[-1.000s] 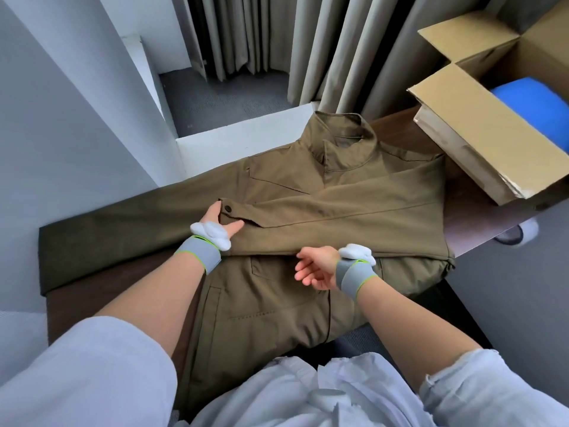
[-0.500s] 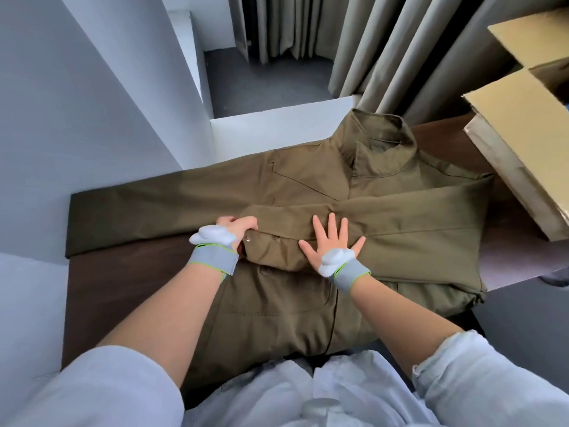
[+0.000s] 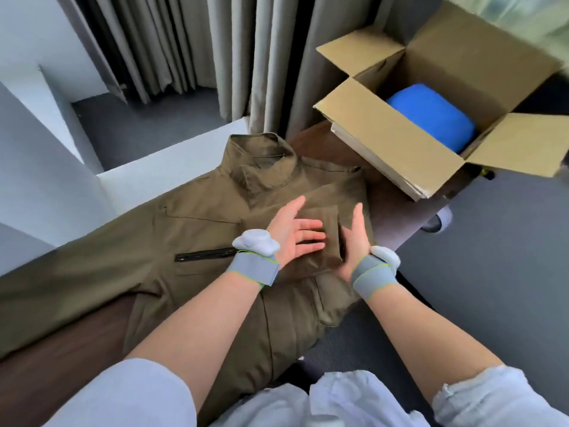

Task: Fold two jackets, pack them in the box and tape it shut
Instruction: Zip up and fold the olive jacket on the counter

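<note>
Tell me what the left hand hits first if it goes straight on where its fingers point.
Probably the right hand, whose palm faces the left hand across the jacket's folded sleeve; relative height is unclear.

One olive jacket [image 3: 191, 241] lies on the one brown table [image 3: 77, 340], and it shows one collar [image 3: 261, 161], one black zip [image 3: 204, 255] and two sleeves, one stretched out to the left and one folded across the chest. There is one cardboard box [image 3: 462, 57] with three flaps in view, and one blue bundle [image 3: 431, 118] inside it. The person has two bare hands on the jacket, the left hand [image 3: 295, 232] and the right hand [image 3: 355, 245], and two grey wristbands [image 3: 254, 268], one on each wrist, each with one white lump on it
</note>
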A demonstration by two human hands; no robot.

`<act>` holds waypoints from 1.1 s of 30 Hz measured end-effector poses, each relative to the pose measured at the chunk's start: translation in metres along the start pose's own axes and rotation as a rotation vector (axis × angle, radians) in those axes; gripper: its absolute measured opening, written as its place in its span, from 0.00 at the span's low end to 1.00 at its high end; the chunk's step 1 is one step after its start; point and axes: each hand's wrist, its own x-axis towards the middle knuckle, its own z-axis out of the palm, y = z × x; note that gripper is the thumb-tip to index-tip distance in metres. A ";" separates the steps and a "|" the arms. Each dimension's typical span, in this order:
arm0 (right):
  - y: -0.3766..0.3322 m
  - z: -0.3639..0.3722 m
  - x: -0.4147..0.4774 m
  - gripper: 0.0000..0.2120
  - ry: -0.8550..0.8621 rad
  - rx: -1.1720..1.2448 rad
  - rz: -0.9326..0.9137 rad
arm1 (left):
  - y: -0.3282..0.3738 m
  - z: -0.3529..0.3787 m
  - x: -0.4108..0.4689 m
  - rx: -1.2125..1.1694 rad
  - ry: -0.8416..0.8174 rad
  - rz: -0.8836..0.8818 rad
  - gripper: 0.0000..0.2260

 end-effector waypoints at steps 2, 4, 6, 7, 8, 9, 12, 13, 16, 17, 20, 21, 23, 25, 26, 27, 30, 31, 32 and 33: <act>0.001 -0.013 -0.004 0.22 0.051 -0.075 -0.045 | -0.004 0.014 0.003 -0.009 0.069 0.078 0.07; 0.002 -0.013 0.002 0.06 0.281 -0.277 -0.187 | -0.007 0.007 0.012 0.181 0.249 0.251 0.02; -0.001 -0.015 0.009 0.16 0.403 -0.333 -0.319 | -0.005 -0.014 0.025 0.725 0.452 0.393 0.09; -0.004 -0.017 0.010 0.19 0.424 -0.388 -0.375 | -0.005 -0.028 0.029 1.008 0.541 0.407 0.14; -0.009 -0.020 0.013 0.22 0.457 -0.496 -0.411 | -0.005 -0.038 0.031 1.207 0.595 0.384 0.18; -0.013 -0.023 0.013 0.26 0.484 -0.652 -0.418 | -0.006 -0.047 0.032 1.312 0.622 0.342 0.21; -0.016 -0.023 0.018 0.33 0.585 -1.156 -0.400 | -0.017 -0.064 0.032 1.479 0.600 0.388 0.26; -0.011 -0.018 0.020 0.32 0.588 -1.302 -0.442 | -0.022 -0.067 0.033 1.563 0.557 0.458 0.25; 0.017 0.005 0.026 0.28 0.444 -1.673 -0.621 | -0.033 -0.071 0.038 1.704 0.366 0.552 0.25; 0.026 0.009 0.029 0.27 0.378 -1.752 -0.645 | -0.036 -0.071 0.040 1.746 0.324 0.505 0.30; 0.045 0.003 0.046 0.27 0.201 -1.981 -0.604 | -0.048 -0.078 0.051 1.916 0.277 0.268 0.48; 0.047 -0.002 0.051 0.27 0.172 -2.056 -0.557 | -0.052 -0.082 0.053 1.946 0.288 0.206 0.51; 0.049 -0.010 0.058 0.28 0.151 -2.166 -0.453 | -0.058 -0.086 0.057 1.966 0.322 0.169 0.53; 0.047 -0.006 0.060 0.28 0.133 -2.205 -0.419 | -0.057 -0.084 0.061 1.970 0.345 0.161 0.52; 0.047 0.000 0.062 0.27 0.116 -2.199 -0.443 | -0.057 -0.083 0.062 1.959 0.348 0.165 0.51; 0.046 0.008 0.062 0.27 0.091 -2.169 -0.502 | -0.055 -0.082 0.062 1.930 0.350 0.176 0.50; 0.048 0.038 0.065 0.26 0.015 -2.042 -0.668 | -0.050 -0.090 0.052 1.717 0.394 0.230 0.43; 0.049 0.047 0.067 0.25 -0.027 -2.031 -0.672 | -0.048 -0.095 0.046 1.587 0.443 0.243 0.40; 0.053 0.059 0.068 0.25 -0.092 -2.035 -0.667 | -0.046 -0.105 0.037 1.461 0.538 0.260 0.37; 0.060 0.070 0.069 0.25 -0.157 -2.046 -0.677 | -0.045 -0.116 0.027 1.340 0.658 0.268 0.33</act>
